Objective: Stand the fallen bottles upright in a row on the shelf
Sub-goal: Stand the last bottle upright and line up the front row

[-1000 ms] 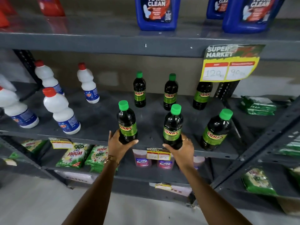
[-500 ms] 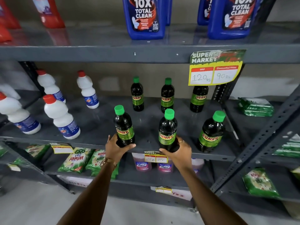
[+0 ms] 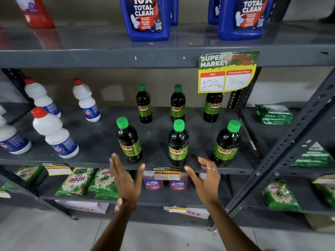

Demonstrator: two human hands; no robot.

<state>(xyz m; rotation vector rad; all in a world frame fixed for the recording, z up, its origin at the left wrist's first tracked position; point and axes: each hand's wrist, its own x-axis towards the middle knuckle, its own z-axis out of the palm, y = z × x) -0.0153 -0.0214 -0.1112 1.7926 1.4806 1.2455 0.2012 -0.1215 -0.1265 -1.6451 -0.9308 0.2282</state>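
Note:
Dark Sunny bottles with green caps stand upright on the grey middle shelf (image 3: 101, 140). The front row holds a left bottle (image 3: 129, 141), a middle bottle (image 3: 178, 144) and a right bottle (image 3: 227, 144). Behind them stand three more: back left bottle (image 3: 144, 104), back middle bottle (image 3: 178, 105), and back right bottle (image 3: 213, 107), its cap hidden by a price sign. My left hand (image 3: 125, 176) is open just below and in front of the front left bottle. My right hand (image 3: 204, 180) is open below the front middle bottle. Neither touches a bottle.
White bleach bottles with red caps (image 3: 54, 134) stand at the shelf's left. Blue Total Clean jugs (image 3: 146, 17) sit on the shelf above. A yellow price sign (image 3: 226, 73) hangs from that shelf. Green detergent packs (image 3: 78, 182) lie on the lower shelf, and a slanted rack post (image 3: 282, 151) runs at right.
Both hands have let go of the front left and front middle bottles and drawn back below the shelf edge, fingers spread. The bottles stay upright.

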